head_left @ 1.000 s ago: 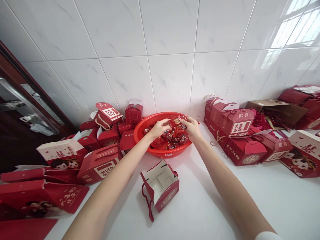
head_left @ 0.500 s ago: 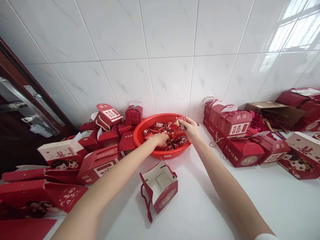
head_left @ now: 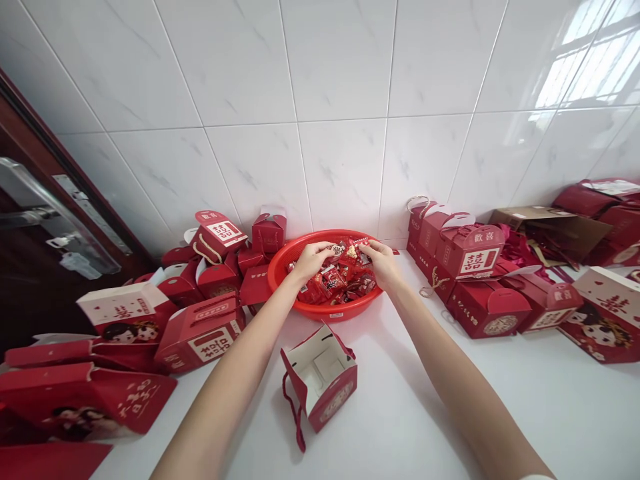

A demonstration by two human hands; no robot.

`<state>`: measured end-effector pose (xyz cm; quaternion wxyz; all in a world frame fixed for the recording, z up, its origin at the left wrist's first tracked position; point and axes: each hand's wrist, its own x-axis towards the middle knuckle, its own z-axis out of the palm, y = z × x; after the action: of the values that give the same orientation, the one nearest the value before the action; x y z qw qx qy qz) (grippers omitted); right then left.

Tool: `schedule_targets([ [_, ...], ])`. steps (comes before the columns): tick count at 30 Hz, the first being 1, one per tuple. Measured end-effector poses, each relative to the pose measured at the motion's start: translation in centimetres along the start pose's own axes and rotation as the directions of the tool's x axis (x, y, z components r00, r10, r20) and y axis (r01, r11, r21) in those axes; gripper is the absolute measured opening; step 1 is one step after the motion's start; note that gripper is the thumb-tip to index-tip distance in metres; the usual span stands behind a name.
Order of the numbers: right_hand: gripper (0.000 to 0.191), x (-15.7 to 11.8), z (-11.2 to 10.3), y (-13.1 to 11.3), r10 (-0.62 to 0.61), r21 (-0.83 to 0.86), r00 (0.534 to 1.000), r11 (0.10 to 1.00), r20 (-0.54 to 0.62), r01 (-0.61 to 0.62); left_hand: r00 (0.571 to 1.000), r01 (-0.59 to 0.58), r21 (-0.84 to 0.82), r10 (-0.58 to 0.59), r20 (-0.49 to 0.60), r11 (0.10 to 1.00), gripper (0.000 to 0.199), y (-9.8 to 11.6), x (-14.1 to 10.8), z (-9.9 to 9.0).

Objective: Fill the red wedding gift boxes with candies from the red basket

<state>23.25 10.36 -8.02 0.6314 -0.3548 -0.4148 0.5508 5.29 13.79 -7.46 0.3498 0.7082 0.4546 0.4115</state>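
Note:
Red-wrapped candies [head_left: 333, 281] fill an oval red plastic basket [head_left: 327, 311] by the tiled wall. Over its left-middle part, my left hand [head_left: 314, 259] is closed, its fingertips pinching a small wrapped candy [head_left: 336, 249]. My right hand [head_left: 380, 261] is at the basket's right side, with thumb and fingers closed on a red candy packet [head_left: 356, 250]. In front of the basket, nearer to me, stands a dark red gift box [head_left: 331, 393] with its top open. Its pale inside shows, and a red rope handle [head_left: 295, 417] hangs on its left.
Several red gift boxes [head_left: 200, 333] crowd the left side, near a dark door [head_left: 30, 267] with a metal handle. More closed boxes [head_left: 470, 253] are stacked on the right, by an open cardboard carton [head_left: 550, 223]. The tabletop [head_left: 400, 413] is white.
My left hand has risen from among the candies and moved up, now with a wrapped candy at its fingertips. My right hand stays near the same spot with its packet. The open box is unmoved.

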Motion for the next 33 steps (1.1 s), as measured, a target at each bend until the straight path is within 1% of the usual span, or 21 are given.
schedule_targets([
  [2, 0.034, 0.0, -0.1, 0.0, 0.0, -0.007, 1.0, 1.0, 0.012, 0.0, 1.0, -0.002, -0.057, 0.001, -0.015, 0.998, 0.038, 0.4, -0.3, 0.0],
  [5, 0.036, 0.0, 0.0, 0.1, -0.002, -0.011, 0.999, 1.0, 0.048, 0.003, 1.0, -0.008, -0.145, 0.007, -0.005, 0.989, 0.041, 0.7, -0.7, 0.0],
  [7, 0.037, -0.1, 0.3, 0.2, 0.0, 0.011, 0.997, 1.0, 0.083, -0.001, 0.998, -0.059, -0.174, 0.058, -0.012, 0.983, 0.045, 0.7, -1.0, 0.1],
  [8, 0.037, -0.2, 0.6, 0.2, 0.003, 0.034, 0.995, 0.999, 0.099, -0.007, 0.995, -0.104, -0.175, 0.099, -0.033, 0.979, 0.047, 0.6, -1.2, 0.0],
  [10, 0.038, -0.5, 1.2, 0.1, 0.01, 0.098, 0.992, 0.995, 0.126, -0.022, 0.977, -0.199, -0.161, 0.183, -0.111, 0.967, 0.05, 0.7, -1.6, -0.1],
  [12, 0.037, -0.9, 2.0, -0.3, 0.002, 0.159, 0.989, 0.987, 0.146, -0.026, 0.953, -0.263, -0.164, 0.23, -0.198, 0.951, 0.05, 1.0, -2.1, -0.4],
  [14, 0.035, -1.6, 2.8, -0.9, -0.017, 0.187, 0.984, 0.982, 0.176, -0.016, 0.935, -0.294, -0.177, 0.244, -0.257, 0.939, 0.05, 1.7, -3.0, -0.8],
  [17, 0.033, -2.8, 3.6, -2.1, -0.044, 0.17, 0.972, 0.985, 0.233, 0.004, 0.926, -0.305, -0.197, 0.242, -0.289, 0.932, 0.049, 3.3, -4.6, -1.7],
  [19, 0.032, -3.8, 4.0, -3.0, -0.064, 0.14, 0.969, 0.99, 0.238, 0.031, 0.923, -0.307, -0.213, 0.235, -0.306, 0.928, 0.052, 4.5, -5.8, -2.3],
  [21, 0.03, -4.8, 4.3, -3.9, -0.082, 0.124, 0.974, 0.991, 0.213, 0.056, 0.92, -0.311, -0.233, 0.23, -0.317, 0.922, 0.057, 5.6, -6.7, -2.8],
  [23, 0.028, -5.8, 4.5, -4.7, -0.079, 0.119, 0.977, 0.991, 0.198, 0.056, 0.919, -0.317, -0.24, 0.234, -0.317, 0.918, 0.06, 6.5, -7.4, -3.0],
  [26, 0.029, -7.1, 4.7, -5.7, -0.068, 0.089, 0.971, 0.995, 0.231, 0.049, 0.912, -0.336, -0.201, 0.265, -0.314, 0.92, 0.061, 7.4, -8.2, -2.8],
  [28, 0.032, -7.7, 4.7, -6.0, -0.079, 0.054, 0.959, 0.996, 0.271, 0.067, 0.913, -0.338, -0.193, 0.271, -0.305, 0.921, 0.063, 7.8, -8.6, -2.5],
  [30, 0.036, -8.1, 4.6, -6.2, -0.079, 0.024, 0.952, 0.997, 0.296, 0.076, 0.924, -0.323, -0.214, 0.258, -0.283, 0.922, 0.065, 8.0, -8.9, -2.2],
  [33, 0.039, -8.2, 4.5, -6.2, -0.081, -0.001, 0.954, 0.996, 0.29, 0.084, 0.934, -0.306, -0.219, 0.247, -0.259, 0.926, 0.066, 8.2, -9.2, -2.1],
])
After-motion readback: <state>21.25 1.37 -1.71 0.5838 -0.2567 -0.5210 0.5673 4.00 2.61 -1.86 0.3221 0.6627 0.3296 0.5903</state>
